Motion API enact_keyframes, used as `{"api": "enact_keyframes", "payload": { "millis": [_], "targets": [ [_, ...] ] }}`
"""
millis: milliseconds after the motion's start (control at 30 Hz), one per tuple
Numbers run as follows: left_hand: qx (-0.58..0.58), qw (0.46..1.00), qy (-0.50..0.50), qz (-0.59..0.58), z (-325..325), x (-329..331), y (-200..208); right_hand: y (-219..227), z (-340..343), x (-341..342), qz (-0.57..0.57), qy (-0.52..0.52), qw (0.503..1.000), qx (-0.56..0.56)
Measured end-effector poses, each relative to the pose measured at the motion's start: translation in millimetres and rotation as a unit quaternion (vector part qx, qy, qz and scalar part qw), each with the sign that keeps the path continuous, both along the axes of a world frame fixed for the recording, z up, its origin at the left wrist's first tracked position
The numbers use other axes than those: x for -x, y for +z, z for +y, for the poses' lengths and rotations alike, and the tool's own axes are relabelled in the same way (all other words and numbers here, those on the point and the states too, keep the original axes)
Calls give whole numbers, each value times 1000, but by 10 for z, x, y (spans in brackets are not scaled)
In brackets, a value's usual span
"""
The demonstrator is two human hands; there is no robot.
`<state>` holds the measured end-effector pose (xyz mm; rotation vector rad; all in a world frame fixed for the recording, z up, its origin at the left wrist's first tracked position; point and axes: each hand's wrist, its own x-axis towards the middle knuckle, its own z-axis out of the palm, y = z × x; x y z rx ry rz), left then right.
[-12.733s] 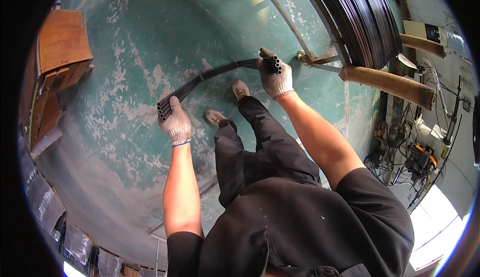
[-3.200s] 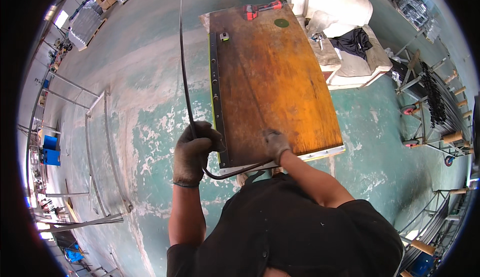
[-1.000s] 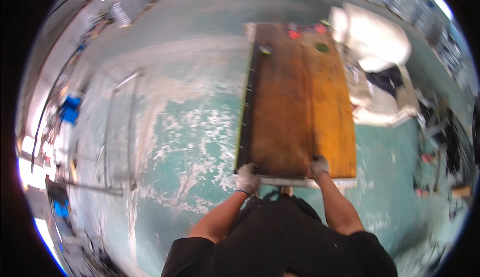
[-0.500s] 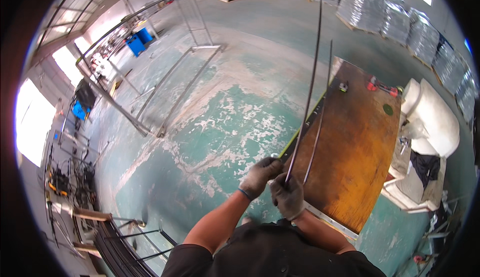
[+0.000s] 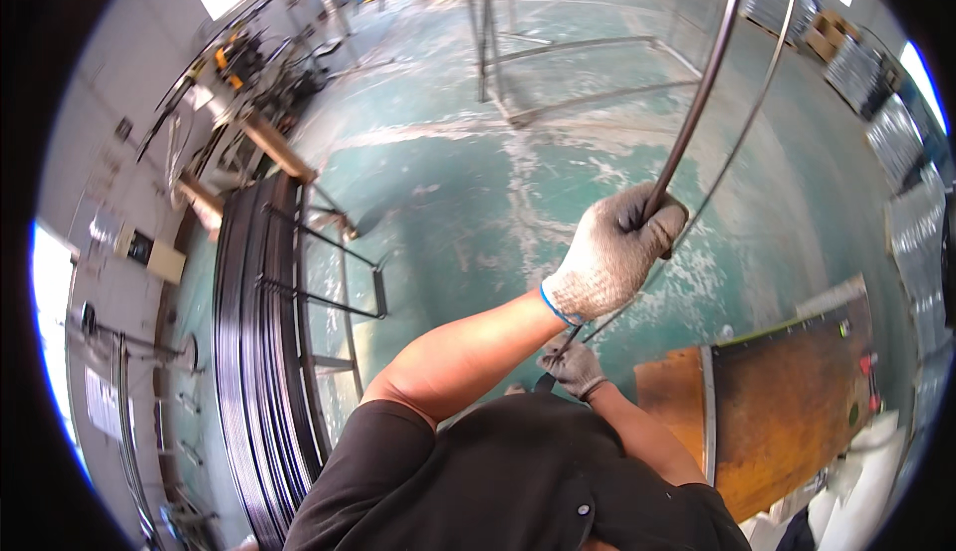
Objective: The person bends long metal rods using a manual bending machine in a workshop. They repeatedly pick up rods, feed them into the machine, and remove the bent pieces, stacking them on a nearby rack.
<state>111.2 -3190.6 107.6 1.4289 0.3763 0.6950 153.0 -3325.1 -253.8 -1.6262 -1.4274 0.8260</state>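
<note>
Higher than half a second ago, the left hand (image 5: 612, 252) has parted from the right hand (image 5: 575, 370), and the wooden table (image 5: 787, 402) now sits farther toward the lower right of view. That raised left fist wraps the dark rod (image 5: 697, 108), apparently steadying its long upper length, which leans up over the floor. Lower down, the right hand grips near the bottom, probably as a second support, while a slimmer rod (image 5: 767, 83) passes just beside the left fist. Whether the two rods join is unclear. Beyond, dark tubes (image 5: 254, 352) lie side by side, likely racked to stay straight; farther off stands a metal frame (image 5: 607, 101).
</note>
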Motion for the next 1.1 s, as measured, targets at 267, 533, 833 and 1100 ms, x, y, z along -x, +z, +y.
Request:
{"api": "enact_keyframes", "payload": {
  "millis": [267,533,833,1100],
  "targets": [
    [-131,969,152,146,1043,1649,-884,-190,1783,408,-94,71,993,-14],
    [-94,927,285,226,2153,3012,-1194,2,4865,547,234,-58,970,-9],
    [-5,770,605,204,2771,4230,-1680,585,7058,2498,517,114,841,109],
    [149,577,784,174,3043,5640,-3164,122,7558,4738,183,193,953,142]
  ]
}}
